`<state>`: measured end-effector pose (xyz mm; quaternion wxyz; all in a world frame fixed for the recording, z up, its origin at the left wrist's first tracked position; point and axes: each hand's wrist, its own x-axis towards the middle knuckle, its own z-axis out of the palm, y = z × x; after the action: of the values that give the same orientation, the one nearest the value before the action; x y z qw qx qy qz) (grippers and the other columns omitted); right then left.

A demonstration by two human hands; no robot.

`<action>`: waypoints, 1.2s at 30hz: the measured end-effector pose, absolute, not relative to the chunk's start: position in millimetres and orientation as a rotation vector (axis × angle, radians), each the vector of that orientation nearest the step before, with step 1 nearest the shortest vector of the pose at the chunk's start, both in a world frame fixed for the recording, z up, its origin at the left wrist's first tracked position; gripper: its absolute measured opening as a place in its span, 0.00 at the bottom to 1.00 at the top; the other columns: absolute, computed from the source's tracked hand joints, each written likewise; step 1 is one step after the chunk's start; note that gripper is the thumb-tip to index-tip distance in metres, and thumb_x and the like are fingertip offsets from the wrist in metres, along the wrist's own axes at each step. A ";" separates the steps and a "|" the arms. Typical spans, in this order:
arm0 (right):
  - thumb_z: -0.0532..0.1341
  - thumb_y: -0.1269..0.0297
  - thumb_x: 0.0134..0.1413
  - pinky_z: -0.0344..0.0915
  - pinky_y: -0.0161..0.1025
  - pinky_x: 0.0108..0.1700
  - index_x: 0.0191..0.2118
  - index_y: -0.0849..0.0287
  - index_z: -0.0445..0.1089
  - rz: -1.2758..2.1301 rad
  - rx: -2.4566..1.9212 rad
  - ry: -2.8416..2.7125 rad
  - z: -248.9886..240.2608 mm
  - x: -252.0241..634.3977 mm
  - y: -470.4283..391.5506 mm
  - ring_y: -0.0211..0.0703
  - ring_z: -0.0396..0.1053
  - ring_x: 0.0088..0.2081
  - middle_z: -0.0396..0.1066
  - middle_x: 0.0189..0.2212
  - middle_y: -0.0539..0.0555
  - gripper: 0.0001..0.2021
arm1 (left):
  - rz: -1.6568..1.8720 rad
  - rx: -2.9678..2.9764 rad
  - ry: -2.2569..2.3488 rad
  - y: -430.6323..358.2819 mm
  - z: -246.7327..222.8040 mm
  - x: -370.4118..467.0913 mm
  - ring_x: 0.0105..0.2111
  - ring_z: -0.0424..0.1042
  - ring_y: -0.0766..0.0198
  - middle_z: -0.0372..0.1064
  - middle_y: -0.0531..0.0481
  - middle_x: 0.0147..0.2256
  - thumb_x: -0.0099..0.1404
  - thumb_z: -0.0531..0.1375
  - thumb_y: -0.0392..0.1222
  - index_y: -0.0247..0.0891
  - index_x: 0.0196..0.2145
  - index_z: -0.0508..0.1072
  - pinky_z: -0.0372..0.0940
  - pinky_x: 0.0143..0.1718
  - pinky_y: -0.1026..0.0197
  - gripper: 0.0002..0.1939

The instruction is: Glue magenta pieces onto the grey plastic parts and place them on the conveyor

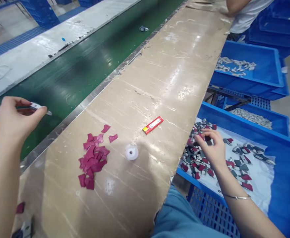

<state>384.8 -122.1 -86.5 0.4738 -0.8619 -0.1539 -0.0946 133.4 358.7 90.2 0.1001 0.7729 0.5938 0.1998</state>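
Note:
Over the green conveyor belt, my left hand pinches a small white and grey part between thumb and fingers. A similar pale part lies on the belt just past the thumb. Above the blue bin at the right, my right hand has its thumb and fingers closed on a small dark red and grey part. Below it, many red, grey and white parts lie in the bin on a white sheet. A pile of dark red pieces rests on the brown tabletop.
On the tabletop are a white round spool and a red and yellow packet. Blue bins with pale parts stand beyond the right bin. A person is at the table's far end. Another part sits farther along the belt.

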 end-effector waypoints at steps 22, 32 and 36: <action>0.61 0.39 0.65 0.38 0.37 0.20 0.30 0.52 0.67 1.558 -0.847 -0.694 -15.2 250.9 30.5 0.39 0.29 0.24 0.41 0.22 0.40 0.22 | 0.330 2.309 1.526 6.5 8.3 -48.5 0.62 0.68 0.39 0.69 0.38 0.63 0.65 0.73 0.53 0.47 0.70 0.64 0.67 0.64 0.37 0.41; 0.72 0.39 0.57 0.66 0.39 0.29 0.41 0.53 0.77 0.775 -1.223 -1.041 -22.9 176.3 -7.1 0.43 0.72 0.30 0.76 0.34 0.51 0.21 | 0.625 1.911 1.477 6.1 8.8 -35.8 0.58 0.73 0.44 0.80 0.42 0.57 0.65 0.71 0.37 0.42 0.41 0.73 0.68 0.61 0.38 0.11; 0.70 0.39 0.59 0.67 0.41 0.32 0.44 0.52 0.76 0.658 -1.208 -1.106 -27.6 174.5 -9.9 0.47 0.74 0.35 0.75 0.37 0.52 0.21 | 0.851 1.523 1.427 -8.3 4.5 -31.4 0.52 0.81 0.49 0.82 0.41 0.54 0.63 0.72 0.40 0.43 0.41 0.69 0.75 0.51 0.48 0.15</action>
<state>174.5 -9.9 -27.6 0.6354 -0.5285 -0.4838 0.2879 -31.4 -8.3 4.5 0.4295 0.6101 0.5717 0.3412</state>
